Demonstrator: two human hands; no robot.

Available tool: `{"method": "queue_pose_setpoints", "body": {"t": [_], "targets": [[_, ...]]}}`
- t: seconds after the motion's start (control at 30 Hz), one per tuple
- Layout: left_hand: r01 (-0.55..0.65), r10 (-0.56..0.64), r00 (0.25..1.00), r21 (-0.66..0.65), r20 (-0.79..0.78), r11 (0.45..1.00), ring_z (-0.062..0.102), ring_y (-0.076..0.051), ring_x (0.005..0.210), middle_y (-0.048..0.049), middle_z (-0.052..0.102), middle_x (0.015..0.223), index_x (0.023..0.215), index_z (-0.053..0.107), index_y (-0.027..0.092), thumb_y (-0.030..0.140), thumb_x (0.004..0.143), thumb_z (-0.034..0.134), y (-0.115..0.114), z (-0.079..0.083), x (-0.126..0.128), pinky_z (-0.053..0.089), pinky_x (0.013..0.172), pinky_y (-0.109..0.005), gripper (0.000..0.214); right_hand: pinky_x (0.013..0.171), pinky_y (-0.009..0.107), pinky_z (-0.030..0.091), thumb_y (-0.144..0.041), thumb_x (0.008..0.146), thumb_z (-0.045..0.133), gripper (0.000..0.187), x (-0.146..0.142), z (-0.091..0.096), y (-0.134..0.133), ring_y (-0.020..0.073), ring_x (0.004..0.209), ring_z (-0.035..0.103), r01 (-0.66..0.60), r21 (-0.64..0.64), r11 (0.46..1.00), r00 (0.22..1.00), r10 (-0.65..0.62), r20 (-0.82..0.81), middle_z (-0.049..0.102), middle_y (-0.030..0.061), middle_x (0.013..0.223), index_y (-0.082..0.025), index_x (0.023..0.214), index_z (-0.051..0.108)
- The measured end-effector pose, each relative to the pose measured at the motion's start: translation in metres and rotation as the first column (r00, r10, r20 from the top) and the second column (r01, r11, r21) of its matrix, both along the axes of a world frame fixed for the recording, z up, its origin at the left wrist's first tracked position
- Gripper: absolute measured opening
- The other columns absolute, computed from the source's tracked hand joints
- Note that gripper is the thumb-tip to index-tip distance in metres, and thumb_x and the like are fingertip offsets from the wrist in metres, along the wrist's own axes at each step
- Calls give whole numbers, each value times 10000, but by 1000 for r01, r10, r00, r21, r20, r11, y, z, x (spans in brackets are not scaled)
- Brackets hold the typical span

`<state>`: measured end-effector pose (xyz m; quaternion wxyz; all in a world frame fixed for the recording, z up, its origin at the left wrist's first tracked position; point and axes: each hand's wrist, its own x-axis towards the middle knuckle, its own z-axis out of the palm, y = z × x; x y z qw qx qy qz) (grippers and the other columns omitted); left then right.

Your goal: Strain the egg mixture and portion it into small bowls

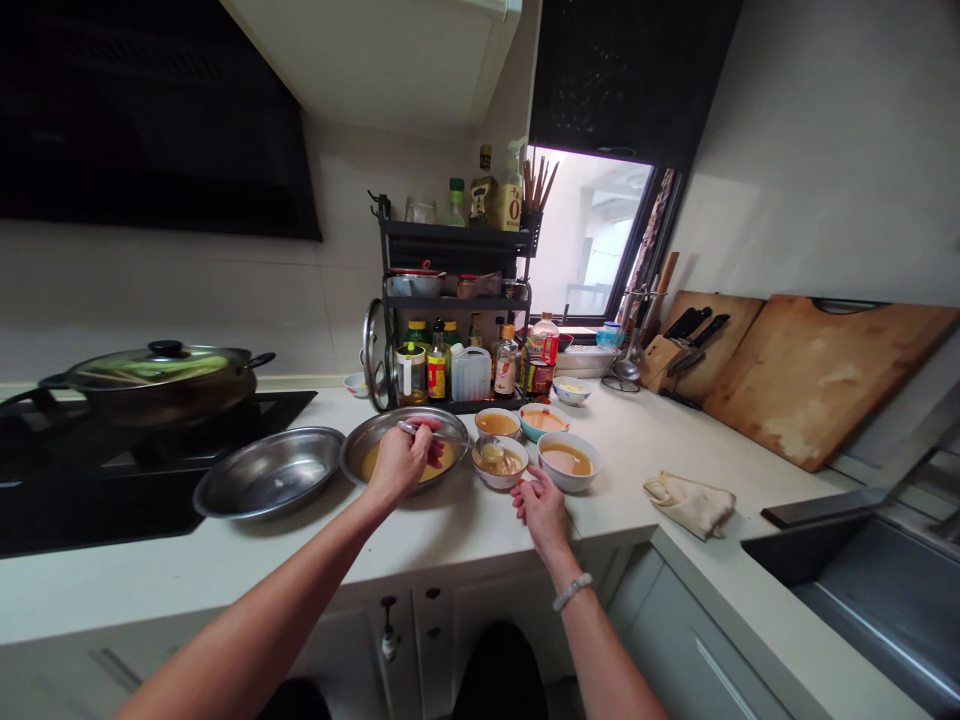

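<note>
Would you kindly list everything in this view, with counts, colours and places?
Round liquid-filled bowls: four, three whitish, one teal, centre of pale counter
Metal spoon: one, silver, over front left bowl
Round metal basins: two, silver, left of bowls
Lidded metal pan: one, dark, on black stove
Tiered metal rack: one, black, against pale wall
Bottles and jars: several, mixed colours, on and beside rack
Wooden chopping boards: two, brown, leaning right
Wooden knife block: one, tan, before boards
Folded cloth: one, beige, right counter
Rectangular sink: one, dark grey, lower right
Glass window: one, bright, behind counter
Left hand: one, gripping spoon
Right hand: one, beside front left bowl
</note>
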<state>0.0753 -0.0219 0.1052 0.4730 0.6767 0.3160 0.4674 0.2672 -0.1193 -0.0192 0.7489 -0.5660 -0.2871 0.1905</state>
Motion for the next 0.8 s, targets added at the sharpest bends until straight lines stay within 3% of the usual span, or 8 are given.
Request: {"method": "queue_pose_setpoints", "body": {"t": [0.2,0.4,0.6,0.7,0.8], "targets": [[-24,93,975,-318,201,948,601,-159,462,-33,621,498,718,608,143,147,743,462,4,5,-1,493,481,-259,149,322,187,337,-306,676,572,416,-1,2,-1,117,418,515,-1,-12,1000,1000,1,-4,607,-39,549,-146,1057,523],[-81,179,948,-344,264,936,609,-144,499,-44,627,527,722,611,129,130,766,462,12,13,-22,504,518,-239,155,336,195,352,-305,688,576,413,-2,4,-3,125,431,530,-3,-26,1000,1000,3,-4,615,-30,559,-145,1065,527],[-204,233,951,-153,205,967,626,-158,528,-24,627,564,853,617,111,209,774,460,24,16,-55,523,542,-268,202,343,192,352,-294,682,582,412,-2,3,-3,125,439,545,-5,-14,1000,1000,5,-15,622,-28,569,-155,1066,526],[-257,255,966,59,38,965,630,-170,524,-18,639,578,920,630,118,295,787,457,24,13,-68,518,538,-276,281,343,185,352,-291,686,578,412,-2,2,-3,119,441,540,-18,-6,1000,1000,18,-14,622,-28,570,-150,1069,522],[-249,313,936,330,-157,910,640,-174,542,-10,647,573,967,644,152,343,812,426,19,8,-76,506,568,-264,329,341,184,353,-300,681,588,413,-1,2,-2,116,434,537,-15,-2,1000,1000,15,-14,620,-32,564,-149,1061,530]]}}
